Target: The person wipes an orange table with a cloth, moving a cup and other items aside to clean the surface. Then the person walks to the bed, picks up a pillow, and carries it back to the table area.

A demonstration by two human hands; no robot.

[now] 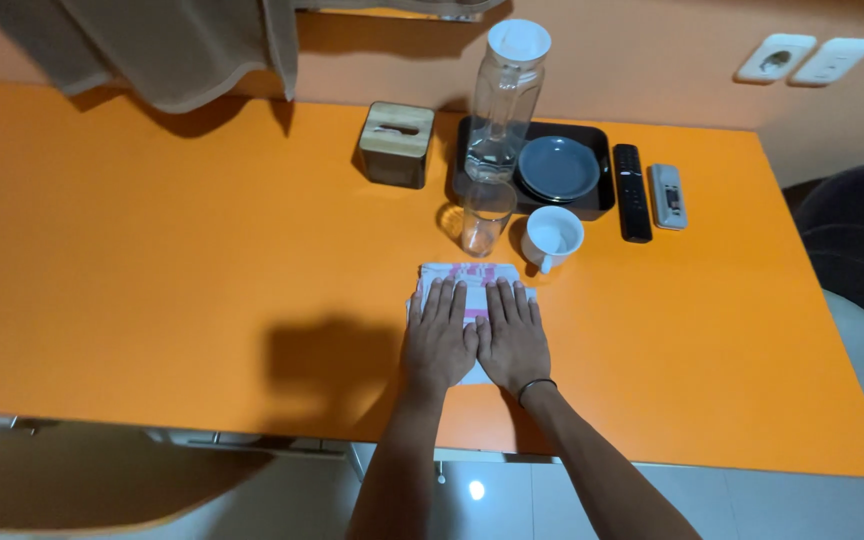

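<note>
A folded white cloth with pink markings (pixel 468 276) lies on the orange table (pixel 152 270). My left hand (pixel 439 335) and my right hand (pixel 512 335) rest flat on it side by side, palms down, fingers spread and pointing away from me. They cover most of the cloth; only its far edge and corners show. A dark band circles my right wrist.
Just beyond the cloth stand a clear drinking glass (pixel 487 215) and a white cup (pixel 554 237). Behind them a black tray (pixel 600 195) holds a clear pitcher (pixel 505 100) and a grey-blue plate (pixel 559 168). A tissue box (pixel 396 145) and two remotes (pixel 632 192) sit nearby.
</note>
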